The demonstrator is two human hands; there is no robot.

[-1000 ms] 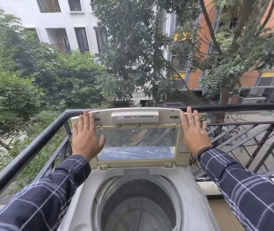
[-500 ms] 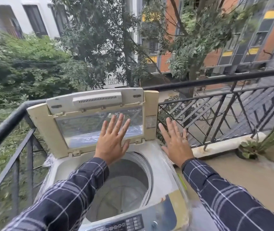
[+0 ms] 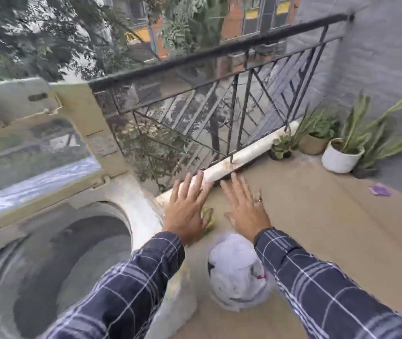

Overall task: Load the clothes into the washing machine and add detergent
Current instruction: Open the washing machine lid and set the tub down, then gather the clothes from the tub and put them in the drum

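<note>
The top-loading washing machine [image 3: 131,192] stands at the left with its beige lid [image 3: 85,123] raised against the railing; the drum [image 3: 55,260] looks empty. On the floor to its right sits a white bundle of clothes [image 3: 236,272], blurred. My left hand [image 3: 186,209] and my right hand [image 3: 245,211] hover with fingers spread, holding nothing, just beyond the bundle and to the right of the machine. A small yellow-green thing [image 3: 208,220] peeks out from under my left hand; I cannot tell what it is.
A black metal railing [image 3: 219,50] runs behind the machine to a grey wall [image 3: 378,57]. Potted plants [image 3: 341,152] stand in the far right corner. A small purple scrap [image 3: 379,190] lies on the tan floor [image 3: 317,216].
Both hands have left the raised lid and swung right, off the machine, over the floor. The view has turned right and down, bringing the white bundle and more plants into sight.
</note>
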